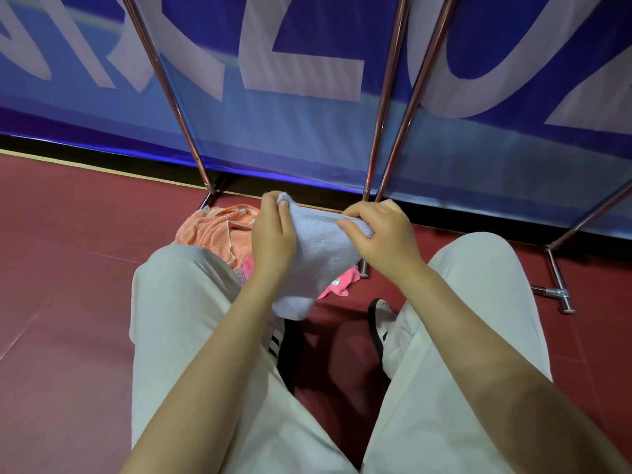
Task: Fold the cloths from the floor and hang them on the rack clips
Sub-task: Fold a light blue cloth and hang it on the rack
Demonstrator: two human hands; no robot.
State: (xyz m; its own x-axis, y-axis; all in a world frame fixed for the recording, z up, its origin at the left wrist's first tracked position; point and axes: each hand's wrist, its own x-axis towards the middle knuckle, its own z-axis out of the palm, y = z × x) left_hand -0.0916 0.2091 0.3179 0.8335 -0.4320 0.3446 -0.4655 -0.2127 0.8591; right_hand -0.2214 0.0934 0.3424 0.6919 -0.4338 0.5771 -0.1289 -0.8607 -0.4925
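So that its top edge was kept taut for folding, the pale blue cloth [316, 254] was pinched between the fingers of the left hand [273, 234] and right hand [383, 234].

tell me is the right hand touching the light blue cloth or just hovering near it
Touching. The head view shows the right hand pinching the top edge of the light blue cloth, fingers curled over it with no gap.

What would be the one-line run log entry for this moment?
both hands pinch pale blue cloth top edge | left hand, right hand | orange cloth, pink cloth on floor
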